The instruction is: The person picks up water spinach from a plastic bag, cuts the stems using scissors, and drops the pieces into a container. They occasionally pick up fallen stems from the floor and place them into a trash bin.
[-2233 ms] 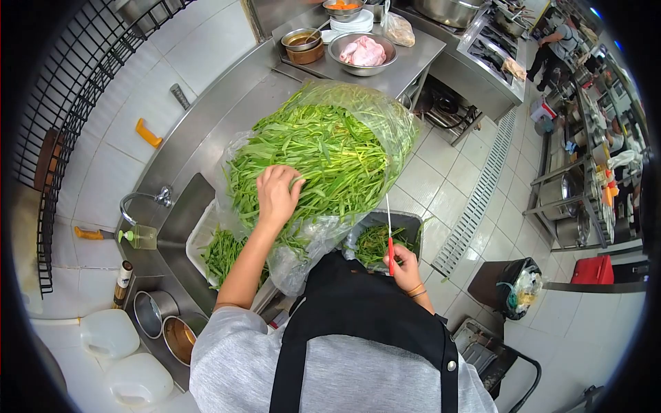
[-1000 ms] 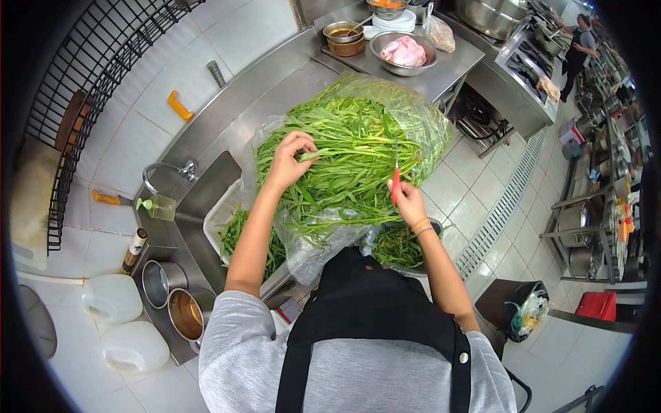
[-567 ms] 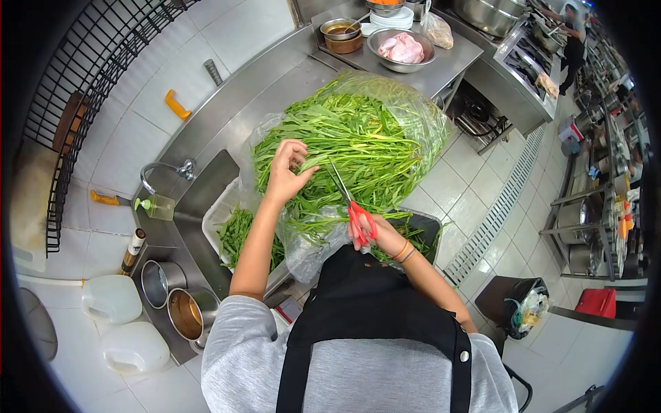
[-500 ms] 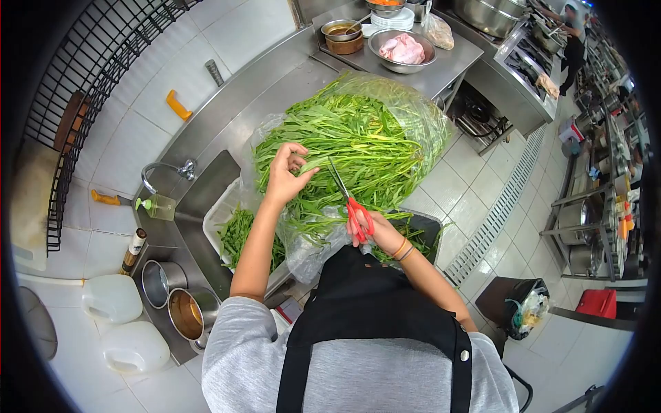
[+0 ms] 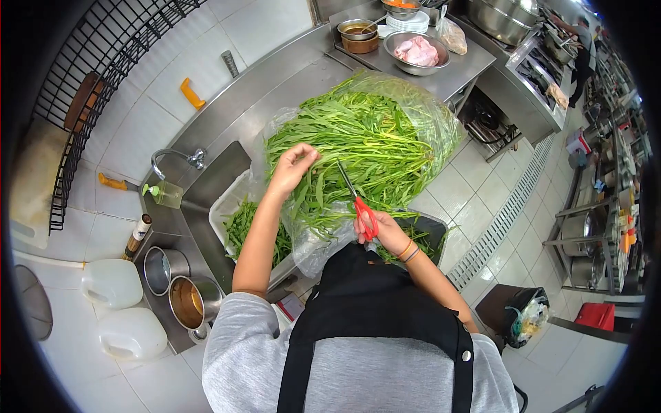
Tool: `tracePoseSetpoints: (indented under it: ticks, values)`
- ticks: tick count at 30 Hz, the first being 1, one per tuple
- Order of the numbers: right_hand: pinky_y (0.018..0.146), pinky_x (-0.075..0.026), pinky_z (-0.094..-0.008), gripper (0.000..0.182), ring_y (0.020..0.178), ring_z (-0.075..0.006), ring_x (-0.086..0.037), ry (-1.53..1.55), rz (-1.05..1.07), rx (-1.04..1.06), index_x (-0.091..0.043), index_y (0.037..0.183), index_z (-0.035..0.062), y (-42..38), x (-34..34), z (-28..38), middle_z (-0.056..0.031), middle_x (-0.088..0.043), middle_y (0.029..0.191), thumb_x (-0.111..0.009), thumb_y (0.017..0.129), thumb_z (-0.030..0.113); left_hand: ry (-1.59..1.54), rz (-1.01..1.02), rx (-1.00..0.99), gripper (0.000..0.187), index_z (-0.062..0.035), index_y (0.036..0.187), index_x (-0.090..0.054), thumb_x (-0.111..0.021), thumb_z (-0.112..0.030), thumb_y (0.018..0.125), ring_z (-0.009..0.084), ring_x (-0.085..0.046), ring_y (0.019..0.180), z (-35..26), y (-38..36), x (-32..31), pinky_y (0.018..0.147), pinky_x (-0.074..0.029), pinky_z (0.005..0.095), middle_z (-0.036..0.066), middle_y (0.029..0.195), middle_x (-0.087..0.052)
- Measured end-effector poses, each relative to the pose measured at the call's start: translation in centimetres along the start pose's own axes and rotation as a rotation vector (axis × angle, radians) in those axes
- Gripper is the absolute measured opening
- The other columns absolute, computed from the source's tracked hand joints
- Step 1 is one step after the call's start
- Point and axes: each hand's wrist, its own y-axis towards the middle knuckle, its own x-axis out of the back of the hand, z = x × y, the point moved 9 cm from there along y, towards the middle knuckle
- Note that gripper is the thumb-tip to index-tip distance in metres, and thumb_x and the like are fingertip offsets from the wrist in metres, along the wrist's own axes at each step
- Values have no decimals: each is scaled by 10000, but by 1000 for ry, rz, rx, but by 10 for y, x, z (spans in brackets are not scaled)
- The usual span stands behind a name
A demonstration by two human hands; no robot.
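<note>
A large heap of leafy greens (image 5: 358, 131), which look like water spinach, lies on a clear plastic bag (image 5: 313, 251) over the sink edge. My left hand (image 5: 292, 168) is at the heap's left side, thumb and fingers pinched together at a leafy stem; the fingertips partly hide what they grip. In my right hand (image 5: 375, 233) are red-handled scissors (image 5: 365, 213), blades pointing up and slightly left over the greens. Below left, a white basket (image 5: 222, 206) in the sink holds cut greens (image 5: 258, 227). More greens (image 5: 423, 237) sit in a dark container by my right wrist.
A faucet (image 5: 196, 158) and soap bottle (image 5: 165, 194) stand beside the sink (image 5: 196, 227). Metal pots (image 5: 195, 303) and white jugs (image 5: 131, 330) are at lower left. A bowl of raw meat (image 5: 416, 54) sits at the back. On the right is a bin (image 5: 513, 313); a person (image 5: 584, 55) stands far off.
My left hand has turned and its fingers have drawn together into a pinch. The scissors stay in my right hand. The whole view has shifted slightly rightward.
</note>
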Motion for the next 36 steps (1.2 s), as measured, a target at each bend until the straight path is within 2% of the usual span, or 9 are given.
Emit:
tracePoseSetpoints:
  ticks: [3, 6, 10, 20, 24, 28, 32, 34, 36]
  values:
    - [492, -353, -178, 403, 541, -59, -515, 16, -13, 30, -536, 735, 75, -2, -3, 8, -3, -538, 613, -446, 923, 420, 431, 13, -392, 81, -57, 848, -653, -667, -118, 796, 114, -563, 875, -32, -11, -13, 705, -472, 236, 39, 1008, -572]
    - [494, -357, -182, 407, 542, -62, -515, -12, -29, 27, -540, 735, 76, -2, -1, 7, -1, -538, 620, -450, 919, 428, 512, 91, -289, 114, -65, 875, -670, -683, -90, 765, 121, -565, 889, -28, -12, -20, 681, -468, 233, 48, 1068, -553]
    - [482, -365, -189, 468, 543, -71, -525, -46, -36, -24, -548, 725, 70, -1, 6, -11, -7, -543, 621, -446, 900, 493, 518, 106, -145, 109, -46, 868, -670, -642, -40, 764, 75, -511, 648, -19, -11, -29, 567, -416, 222, 18, 885, -589]
    - [473, -375, -187, 477, 530, -71, -538, -32, -143, -80, -551, 704, 76, -2, 28, -11, 4, -545, 618, -458, 890, 504, 583, 40, -246, 181, -39, 926, -647, -585, -15, 757, 75, -444, 575, -28, -12, -37, 531, -368, 227, 24, 759, -583]
    - [460, -350, -183, 381, 486, -63, -484, 37, -114, -61, -519, 673, 98, 0, 27, -8, 28, -500, 594, -513, 897, 406, 660, 54, -166, 186, -38, 903, -637, -631, -91, 725, 190, -560, 658, -22, -13, -41, 613, -441, 294, 112, 831, -611]
    - [456, -338, -202, 357, 463, -69, -441, 136, -66, -84, -502, 664, 88, -5, 29, -16, 26, -476, 591, -504, 916, 341, 763, 43, -331, 229, -18, 836, -616, -720, -175, 705, 298, -587, 766, -22, -15, -47, 680, -456, 361, 129, 827, -608]
    - [498, -367, -210, 354, 496, -82, -454, 142, -28, -66, -508, 704, 62, -23, 37, -20, 5, -495, 642, -494, 920, 343, 755, -68, -472, 173, -10, 854, -602, -661, -148, 769, 299, -586, 766, -31, -19, -32, 712, -463, 360, 122, 812, -600]
    - [528, -377, -202, 354, 539, -72, -459, 23, -4, -37, -529, 728, 55, -37, 44, -25, -4, -510, 667, -489, 921, 349, 807, -388, -662, 132, 4, 914, -577, -577, -102, 835, 247, -592, 757, -66, -36, -8, 705, -466, 329, 117, 857, -592]
    - [564, -383, -205, 408, 590, -77, -469, 17, -19, -77, -543, 719, 52, -54, 45, -21, -15, -520, 681, -468, 920, 399, 583, -431, -575, 119, 9, 935, -566, -533, -73, 855, 216, -589, 764, -74, -41, 13, 702, -464, 309, 109, 865, -587]
